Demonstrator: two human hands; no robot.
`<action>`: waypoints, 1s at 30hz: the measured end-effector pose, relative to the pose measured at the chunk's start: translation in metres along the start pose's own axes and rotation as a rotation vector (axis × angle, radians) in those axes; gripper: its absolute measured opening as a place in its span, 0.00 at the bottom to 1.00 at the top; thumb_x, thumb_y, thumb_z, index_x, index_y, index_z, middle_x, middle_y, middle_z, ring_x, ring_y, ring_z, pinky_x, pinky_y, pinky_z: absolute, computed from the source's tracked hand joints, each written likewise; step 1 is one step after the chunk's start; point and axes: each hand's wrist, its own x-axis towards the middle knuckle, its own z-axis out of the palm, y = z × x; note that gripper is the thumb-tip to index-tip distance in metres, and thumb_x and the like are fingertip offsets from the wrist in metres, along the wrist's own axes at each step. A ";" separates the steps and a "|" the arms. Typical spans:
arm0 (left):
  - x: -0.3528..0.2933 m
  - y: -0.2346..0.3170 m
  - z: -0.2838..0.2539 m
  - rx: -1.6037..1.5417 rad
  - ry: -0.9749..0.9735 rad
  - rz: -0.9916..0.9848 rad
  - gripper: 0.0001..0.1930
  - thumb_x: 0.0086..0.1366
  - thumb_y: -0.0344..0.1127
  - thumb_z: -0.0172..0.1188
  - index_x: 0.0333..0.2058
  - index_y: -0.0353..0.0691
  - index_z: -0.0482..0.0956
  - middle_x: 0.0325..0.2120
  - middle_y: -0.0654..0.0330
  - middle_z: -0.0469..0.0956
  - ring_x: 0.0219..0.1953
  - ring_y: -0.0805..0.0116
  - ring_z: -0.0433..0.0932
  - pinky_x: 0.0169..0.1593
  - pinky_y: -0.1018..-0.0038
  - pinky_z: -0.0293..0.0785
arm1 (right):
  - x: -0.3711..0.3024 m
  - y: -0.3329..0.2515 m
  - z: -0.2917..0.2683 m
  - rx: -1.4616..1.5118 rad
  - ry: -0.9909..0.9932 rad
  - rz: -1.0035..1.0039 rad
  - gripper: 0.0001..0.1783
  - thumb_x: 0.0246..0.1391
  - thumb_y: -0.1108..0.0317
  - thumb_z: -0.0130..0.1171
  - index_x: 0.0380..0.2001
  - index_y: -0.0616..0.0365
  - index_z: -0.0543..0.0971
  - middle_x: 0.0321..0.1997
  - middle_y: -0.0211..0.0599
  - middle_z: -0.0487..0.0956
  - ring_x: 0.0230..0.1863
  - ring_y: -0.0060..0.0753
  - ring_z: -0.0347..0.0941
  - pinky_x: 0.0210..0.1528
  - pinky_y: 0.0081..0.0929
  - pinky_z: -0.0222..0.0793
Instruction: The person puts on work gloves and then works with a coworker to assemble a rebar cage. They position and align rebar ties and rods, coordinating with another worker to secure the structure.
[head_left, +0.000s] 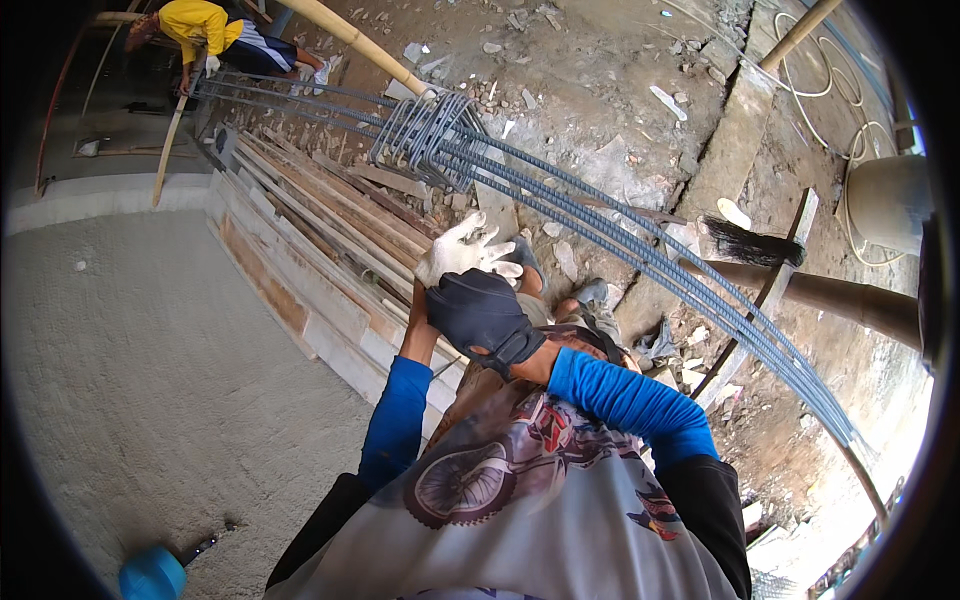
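View from the head, looking down at a building site. The left hand [462, 252] wears a pale work glove [455, 245], its fingers [492, 250] spread and pointing up and to the right; it holds nothing that can be seen. The right hand [482, 315], in a dark glove [490, 320], lies just below the left hand and touches its wrist; its fingers curl over the cuff of the pale glove, though whether they grip the cuff or merely rest on it cannot be told. Both forearms wear blue sleeves [625, 400] and rise from the lower edge over a printed shirt [520, 500]. The landmark here is the bundle of steel bars [640, 255], which runs in a long diagonal from upper left to lower right; both hands lie just left of it, near but not touching. A cluster of bent steel loops [425, 130] is threaded on the bundle above the hands. Stacked wooden planks [320, 240] lie left of the bundle and below it, and a flat grey concrete slab [150, 380] spreads farther left. A black brush [750, 243] lies right of the bundle, near a thick round pole [850, 300]. At the upper-left end of the bundle, a second person in a yellow top [195, 25] bends over the bars. Rubble-strewn ground [600, 70] lies above the bundle.
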 end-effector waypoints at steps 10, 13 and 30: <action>0.019 -0.004 -0.003 -0.180 0.024 -0.084 0.24 0.76 0.44 0.52 0.60 0.29 0.75 0.54 0.47 0.81 0.55 0.55 0.81 0.60 0.59 0.76 | 0.002 0.011 0.007 0.107 -0.053 0.099 0.16 0.42 0.61 0.62 0.37 0.52 0.84 0.34 0.38 0.80 0.38 0.44 0.80 0.39 0.41 0.76; 0.018 -0.004 -0.005 -0.225 0.033 -0.111 0.25 0.76 0.45 0.52 0.60 0.29 0.75 0.55 0.47 0.80 0.55 0.55 0.81 0.61 0.59 0.76 | 0.006 0.008 0.010 0.020 0.052 0.043 0.15 0.43 0.60 0.62 0.36 0.52 0.84 0.35 0.38 0.80 0.38 0.45 0.81 0.39 0.41 0.76; 0.008 -0.004 -0.003 -0.584 0.091 -0.238 0.28 0.78 0.49 0.49 0.61 0.27 0.74 0.56 0.44 0.79 0.57 0.51 0.80 0.63 0.57 0.74 | -0.002 -0.004 0.008 0.066 -0.040 0.064 0.17 0.54 0.61 0.56 0.46 0.50 0.83 0.45 0.40 0.82 0.47 0.46 0.80 0.50 0.42 0.75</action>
